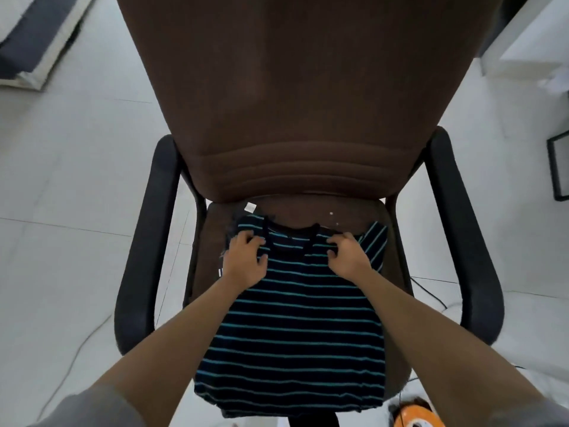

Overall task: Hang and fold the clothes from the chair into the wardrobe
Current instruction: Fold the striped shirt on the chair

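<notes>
A dark t-shirt with thin teal stripes [295, 328] lies flat on the seat of a brown office chair [277, 103], collar toward the backrest and hem hanging over the front edge. My left hand [246, 260] pinches the shirt's left shoulder beside the collar. At the right shoulder, my right hand [346, 254] has its fingers curled into the fabric. The right sleeve sticks out past that hand; the left sleeve is folded under. A white label shows behind the collar.
Black armrests [147, 241] flank the seat on both sides. White tiled floor [67, 167] surrounds the chair, with cables trailing on it. An orange object [415, 416] sits at the bottom right. A mattress edge [34, 41] lies top left.
</notes>
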Available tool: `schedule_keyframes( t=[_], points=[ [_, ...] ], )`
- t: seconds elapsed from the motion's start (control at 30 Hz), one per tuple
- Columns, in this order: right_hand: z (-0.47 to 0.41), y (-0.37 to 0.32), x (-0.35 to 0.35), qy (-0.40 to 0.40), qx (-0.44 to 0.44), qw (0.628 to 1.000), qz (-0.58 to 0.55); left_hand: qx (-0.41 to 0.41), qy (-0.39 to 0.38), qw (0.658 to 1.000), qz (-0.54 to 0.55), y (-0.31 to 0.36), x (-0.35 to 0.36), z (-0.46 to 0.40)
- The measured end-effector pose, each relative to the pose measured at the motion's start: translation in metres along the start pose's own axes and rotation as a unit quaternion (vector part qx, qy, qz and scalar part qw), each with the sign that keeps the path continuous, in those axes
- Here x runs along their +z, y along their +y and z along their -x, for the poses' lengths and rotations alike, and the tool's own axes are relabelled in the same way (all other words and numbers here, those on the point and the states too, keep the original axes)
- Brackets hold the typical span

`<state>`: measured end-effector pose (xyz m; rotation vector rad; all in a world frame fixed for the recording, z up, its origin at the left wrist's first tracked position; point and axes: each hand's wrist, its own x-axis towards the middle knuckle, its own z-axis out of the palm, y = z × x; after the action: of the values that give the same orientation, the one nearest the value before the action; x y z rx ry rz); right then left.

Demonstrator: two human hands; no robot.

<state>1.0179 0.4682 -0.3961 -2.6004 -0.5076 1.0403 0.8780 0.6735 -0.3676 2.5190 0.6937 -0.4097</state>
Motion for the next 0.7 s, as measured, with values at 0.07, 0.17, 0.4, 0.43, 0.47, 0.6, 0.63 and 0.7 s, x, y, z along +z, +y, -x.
schedule_keyframes(
  t=[0.07, 0.17, 0.4, 0.43, 0.47, 0.6, 0.63, 0.7],
  points=[
    [-0.020, 0.005, 0.001, 0.000, -0.023, 1.000, 0.014, -0.003, 0.002, 0.999, -0.042, -0.001, -0.001, -0.026],
    [-0.044, 0.011, 0.001, -0.027, -0.047, 0.998, 0.018, 0.012, -0.015, 0.997, -0.078, -0.004, 0.001, -0.056],
    [-0.063, 0.012, -0.002, -0.047, -0.109, 0.987, 0.108, -0.003, -0.052, 0.992, -0.116, -0.001, -0.003, -0.086],
    [-0.061, 0.011, -0.005, -0.025, -0.117, 0.984, 0.133, -0.001, -0.048, 0.992, -0.112, 0.000, -0.006, -0.087],
    [-0.059, 0.010, -0.008, -0.011, -0.130, 0.980, 0.150, -0.001, -0.053, 0.994, -0.098, 0.002, -0.012, -0.086],
    [-0.050, 0.007, -0.017, -0.071, -0.146, 0.982, 0.097, 0.001, -0.101, 0.994, -0.052, 0.006, -0.032, -0.075],
    [-0.047, 0.006, -0.021, -0.088, -0.143, 0.983, 0.070, 0.000, -0.104, 0.993, -0.052, 0.008, -0.037, -0.070],
    [-0.036, 0.004, -0.031, -0.084, -0.136, 0.986, 0.041, -0.003, -0.101, 0.994, -0.050, 0.015, -0.050, -0.056]
  ],
)
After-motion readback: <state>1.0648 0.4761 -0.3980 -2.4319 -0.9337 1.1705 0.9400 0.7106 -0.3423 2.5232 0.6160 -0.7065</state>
